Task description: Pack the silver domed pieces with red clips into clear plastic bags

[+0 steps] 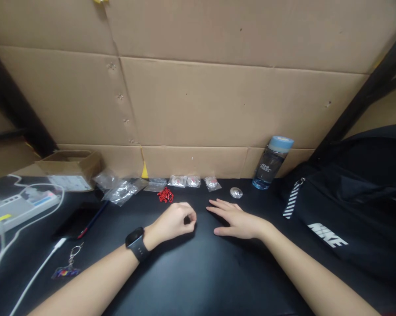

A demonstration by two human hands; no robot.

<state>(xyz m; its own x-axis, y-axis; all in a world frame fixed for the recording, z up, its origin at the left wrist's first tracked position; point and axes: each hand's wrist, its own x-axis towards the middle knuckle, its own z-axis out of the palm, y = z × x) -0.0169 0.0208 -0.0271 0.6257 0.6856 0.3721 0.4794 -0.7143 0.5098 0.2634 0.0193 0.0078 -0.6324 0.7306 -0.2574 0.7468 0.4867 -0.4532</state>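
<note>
1. Silver disc (236, 192): laid flat on the black table surface (198, 281), just beyond the fingers of the right hand and apart from them.
2. Right hand (235, 219): held palm down over or on the surface, with fingers extended and thumb spread; nothing is gripped. Contact with the surface cannot be determined.
3. Left hand (173, 221): curled into a loose ring, with the thumb brought near the fingertips. No object is seen in it; whether something small is enclosed cannot be told. A dark watch (137, 242) is worn on the wrist.
4. Red cords (165, 195): gathered in a small pile just beyond the left hand.
5. Three clear packets (193, 181): set in a row behind the cords and to the left of the disc.
6. Clear plastic bags (124, 189): heaped to the left of the cords, near an open cardboard box (69, 169).
7. Bottle with blue cap (272, 163): placed to the right of the disc, near the cardboard wall (191, 101).
8. Black bag (346, 219): positioned at the far right, marked with white lettering.
9. Keychain (68, 271) and white power strip (23, 210): located at the left.
</note>
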